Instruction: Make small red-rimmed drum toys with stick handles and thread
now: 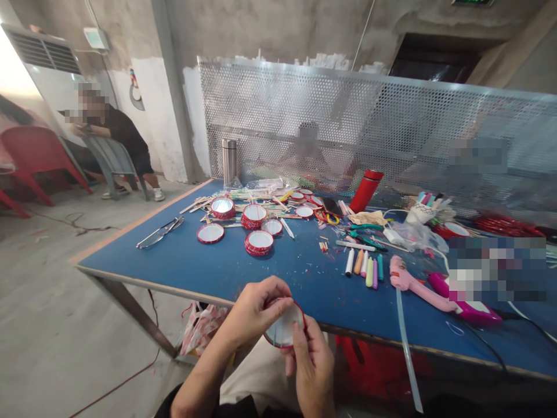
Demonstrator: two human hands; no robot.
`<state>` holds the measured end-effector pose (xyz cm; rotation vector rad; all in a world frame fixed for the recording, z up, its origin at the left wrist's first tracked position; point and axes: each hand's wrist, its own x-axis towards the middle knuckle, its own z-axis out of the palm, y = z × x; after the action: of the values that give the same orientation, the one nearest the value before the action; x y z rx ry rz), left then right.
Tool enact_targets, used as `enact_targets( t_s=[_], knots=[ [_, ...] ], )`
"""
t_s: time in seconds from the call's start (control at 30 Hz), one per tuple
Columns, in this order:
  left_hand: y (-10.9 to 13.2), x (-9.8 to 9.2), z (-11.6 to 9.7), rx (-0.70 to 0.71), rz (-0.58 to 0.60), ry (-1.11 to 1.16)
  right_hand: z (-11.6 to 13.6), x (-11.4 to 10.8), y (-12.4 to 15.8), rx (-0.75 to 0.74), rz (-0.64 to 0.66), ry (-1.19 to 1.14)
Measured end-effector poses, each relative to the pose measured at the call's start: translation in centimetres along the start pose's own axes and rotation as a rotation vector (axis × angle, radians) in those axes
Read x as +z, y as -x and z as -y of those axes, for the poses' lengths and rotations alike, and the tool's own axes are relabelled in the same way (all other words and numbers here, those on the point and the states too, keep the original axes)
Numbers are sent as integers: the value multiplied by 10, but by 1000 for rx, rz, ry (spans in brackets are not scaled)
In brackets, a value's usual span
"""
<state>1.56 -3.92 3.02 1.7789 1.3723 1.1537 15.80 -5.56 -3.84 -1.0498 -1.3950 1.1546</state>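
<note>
Over my lap, just off the table's front edge, a round white disc with a red rim (pixel 285 328) is held between both hands. My left hand (pixel 256 307) grips its upper left rim, thumb laid across the white face. At the lower right, my right hand (pixel 314 360) pinches it with the thumb on the face and the fingers behind. Similar red-rimmed discs lie on the table beyond, among them a single disc (pixel 210 233) and a stacked pile (pixel 259 242). A pink glue gun (pixel 420 284) with a long clear glue stick rests to the right.
The blue table (pixel 191 273) bears thin wooden sticks (pixel 202 203), several markers (pixel 369 271), pliers (pixel 368 238) and metal tongs (pixel 161 232). A red bottle (pixel 366 191) and steel flasks (pixel 229 162) stand before the perforated metal screen (pixel 270 116). A person (pixel 117 133) sits at far left.
</note>
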Motion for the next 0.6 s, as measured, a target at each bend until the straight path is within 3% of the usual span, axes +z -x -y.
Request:
enact_targets(
  t_s=[0.33, 0.6],
  knots=[
    [0, 5, 0, 69, -107, -137, -4, 2, 1, 10, -38, 4],
    [-2, -5, -1, 10, 28, -3, 11, 5, -5, -37, -73, 40]
  ],
)
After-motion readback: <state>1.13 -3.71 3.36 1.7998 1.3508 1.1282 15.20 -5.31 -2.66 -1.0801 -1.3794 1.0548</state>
